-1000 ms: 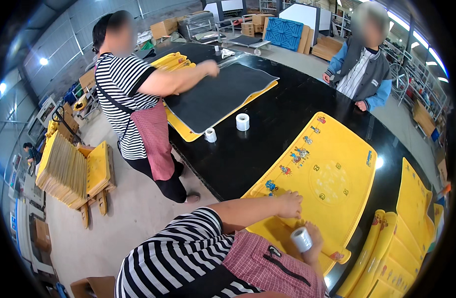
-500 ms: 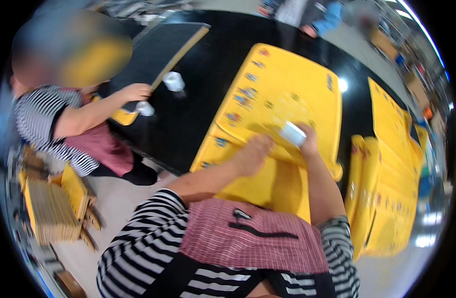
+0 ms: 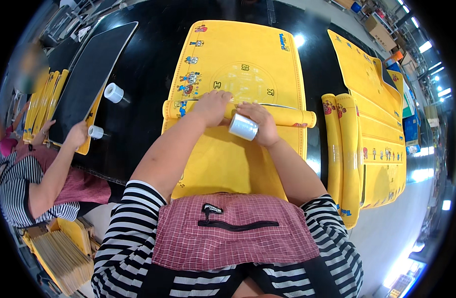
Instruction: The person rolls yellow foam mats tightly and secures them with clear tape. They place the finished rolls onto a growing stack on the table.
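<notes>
Towards the left edge of the black tabletop (image 3: pixel 138 69), a co-worker (image 3: pixel 24 193) holds the near end of a dark sheet (image 3: pixel 96 59); a second ago that person was reaching across it. Two white rolls stand just right of the sheet, the larger (image 3: pixel 114 93) farther from the near edge than the smaller (image 3: pixel 95 132).

Further right, a yellow tube (image 3: pixel 282 117) lies across a flat yellow mat (image 3: pixel 213 154), on the near part of the tabletop. Half a second ago its left part was a loose curl; now it reads as an even roll. It is smooth, slightly shiny, with cartoon figures near both ends. Its long axis runs left to right, the right end a little closer to the near edge and poking past the mat's side.

The left hand (image 3: pixel 214 107) bears down on the tube, fingers bent over it. Close by, the right hand (image 3: pixel 260 121) grasps a white tape roll (image 3: pixel 243 127) against the tube's near side. Towards the right edge, two finished yellow rolls (image 3: pixel 351 159) lie lengthwise beside folded yellow mats (image 3: pixel 382 149).
</notes>
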Tool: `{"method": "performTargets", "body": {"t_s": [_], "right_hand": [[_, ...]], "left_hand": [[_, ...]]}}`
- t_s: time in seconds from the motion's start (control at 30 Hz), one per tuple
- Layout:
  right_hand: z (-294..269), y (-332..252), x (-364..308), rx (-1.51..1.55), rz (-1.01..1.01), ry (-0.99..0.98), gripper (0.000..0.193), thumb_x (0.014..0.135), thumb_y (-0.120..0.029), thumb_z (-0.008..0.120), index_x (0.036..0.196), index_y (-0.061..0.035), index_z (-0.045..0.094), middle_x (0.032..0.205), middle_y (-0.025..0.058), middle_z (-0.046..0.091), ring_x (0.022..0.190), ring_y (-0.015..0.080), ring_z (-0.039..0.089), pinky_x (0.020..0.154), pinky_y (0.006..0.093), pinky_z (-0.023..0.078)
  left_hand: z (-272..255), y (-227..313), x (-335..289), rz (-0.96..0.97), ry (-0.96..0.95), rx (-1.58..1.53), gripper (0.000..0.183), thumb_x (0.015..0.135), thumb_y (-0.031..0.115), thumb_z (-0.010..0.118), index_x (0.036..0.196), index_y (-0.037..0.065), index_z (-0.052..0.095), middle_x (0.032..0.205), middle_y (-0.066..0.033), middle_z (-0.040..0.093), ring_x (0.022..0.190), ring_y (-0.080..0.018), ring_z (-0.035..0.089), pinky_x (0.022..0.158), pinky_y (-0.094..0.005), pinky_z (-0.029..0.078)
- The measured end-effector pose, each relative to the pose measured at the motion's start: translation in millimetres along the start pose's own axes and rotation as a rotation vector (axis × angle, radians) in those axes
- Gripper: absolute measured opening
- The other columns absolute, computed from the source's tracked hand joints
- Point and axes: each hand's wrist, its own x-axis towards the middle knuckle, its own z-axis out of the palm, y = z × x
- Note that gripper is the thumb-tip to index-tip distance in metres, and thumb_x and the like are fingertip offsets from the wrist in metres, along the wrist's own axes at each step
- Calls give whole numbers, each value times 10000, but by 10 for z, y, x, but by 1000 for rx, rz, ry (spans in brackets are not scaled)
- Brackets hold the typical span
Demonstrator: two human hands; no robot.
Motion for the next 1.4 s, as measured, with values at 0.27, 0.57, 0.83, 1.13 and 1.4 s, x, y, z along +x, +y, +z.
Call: {"method": "performTargets", "body": {"t_s": [0.27,0.57,0.83,1.13,1.4], "right_hand": [[-5,806,698,368,523,-59,238,863,-117,751,1086,-34,761,1028,114,776,946,245,735,854,360,558],[-33,947,911,330,394,-28,230,866,-64,764,1085,3,756,1031,84,758,910,163,696,806,316,558],[227,744,391,260,48,20,410,805,-111,810,1199,-41,722,1132,168,733,1039,372,691,945,469,536],[-119,-862,-827,142,94,-154,638,750,-262,817,1339,-71,662,1336,178,679,1290,379,612,1110,493,451],[-122,-1175,-1256,287,202,-207,683,774,-300,834,1373,-40,635,1351,219,664,1236,412,633,1111,490,457]], "left_hand": [[353,76,-59,58,406,124,706,833,294,785,1422,33,496,1425,-140,532,1363,-352,464,1179,-525,313],[-16,-98,488,-98,78,127,716,801,357,824,1379,37,548,1356,-145,556,1330,-334,482,1124,-496,352],[236,-450,650,93,68,225,633,770,359,867,1257,71,584,1191,-129,604,1126,-335,611,952,-458,490],[197,563,-1059,126,-104,75,565,785,341,835,1192,35,589,1118,-159,622,1051,-356,634,892,-471,511],[263,769,-1509,140,-193,21,635,858,499,782,1217,16,581,1175,-173,599,1112,-386,601,912,-488,517]]}}
